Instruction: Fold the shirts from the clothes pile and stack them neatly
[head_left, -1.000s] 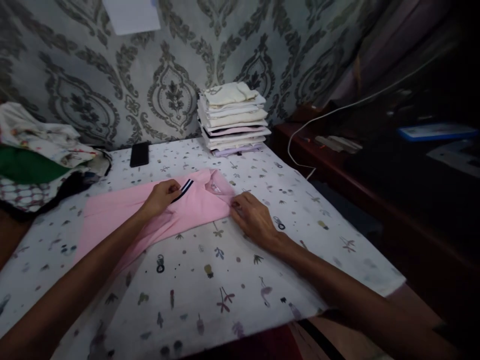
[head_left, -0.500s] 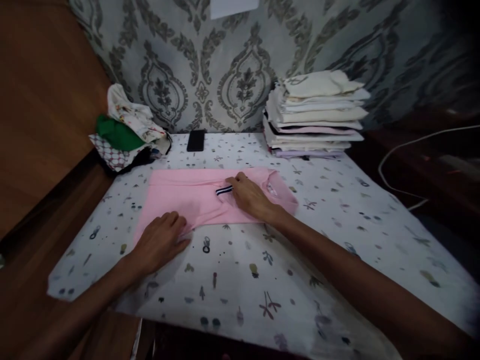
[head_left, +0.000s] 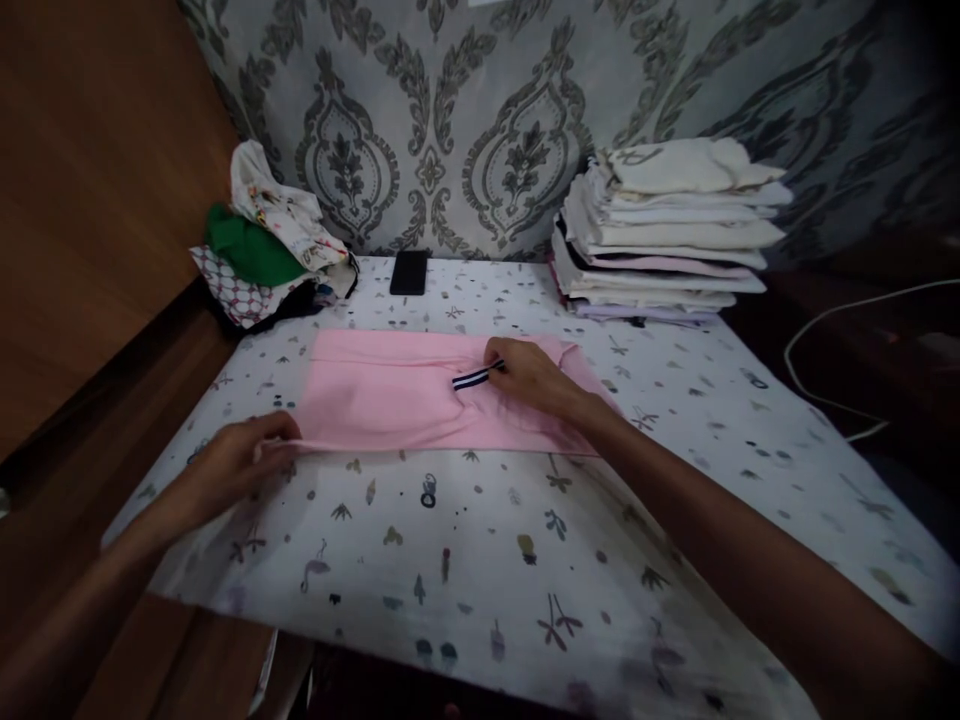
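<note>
A pink shirt (head_left: 375, 395) lies folded into a long strip across the cloth-covered table, its collar end to the right. A dark band with white stripes (head_left: 472, 378) edges its sleeve near the middle. My left hand (head_left: 251, 450) pinches the shirt's near left corner between thumb and fingers, pulling that edge straight. My right hand (head_left: 529, 372) is closed on the striped sleeve edge, fingertips pressed together, and covers part of the shirt's collar end.
A tall stack of folded clothes (head_left: 675, 235) stands at the back right. Rumpled clothes (head_left: 259, 255) lie in a heap at the back left, with a black phone (head_left: 409, 272) beside them. A white cable (head_left: 795, 340) loops off the right side. Patterned wall behind.
My left hand has moved left to the shirt's corner and gripped it; the near edge now lies straighter. My right hand has closed on the striped sleeve edge. The view has shifted slightly.
</note>
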